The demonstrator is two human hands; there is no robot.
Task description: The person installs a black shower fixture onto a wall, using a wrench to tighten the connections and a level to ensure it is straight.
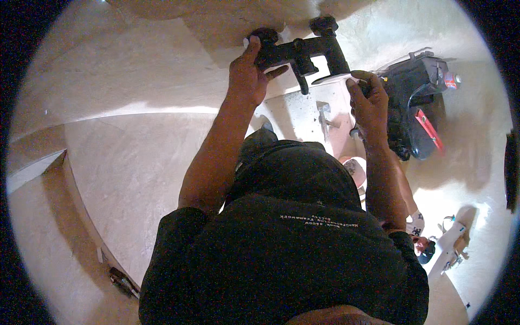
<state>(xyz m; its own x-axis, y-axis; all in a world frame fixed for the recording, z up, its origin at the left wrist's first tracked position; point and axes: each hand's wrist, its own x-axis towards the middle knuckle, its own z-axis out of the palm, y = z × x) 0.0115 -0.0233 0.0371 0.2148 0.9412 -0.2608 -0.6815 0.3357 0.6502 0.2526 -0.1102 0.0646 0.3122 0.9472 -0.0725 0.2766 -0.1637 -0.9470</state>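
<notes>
Gripped one black tool (303, 54) at top centre: left hand (246, 76) closed on one end, right hand (370, 103) closed on other. One dark bag (417, 103) at right.

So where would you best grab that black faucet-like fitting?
Probably by its two ends, one hand from each side. The black fitting is a long crossbar with knobs at both ends; the left hand already grips one, the right hand is at the other.

Dim, warm cast overall. Bright patches on the floor (162, 108) at centre and lower right; deep shadow above. Dark clothing loses detail. Grainy, soft focus; fisheye bends edges, black vignette corners.
</notes>
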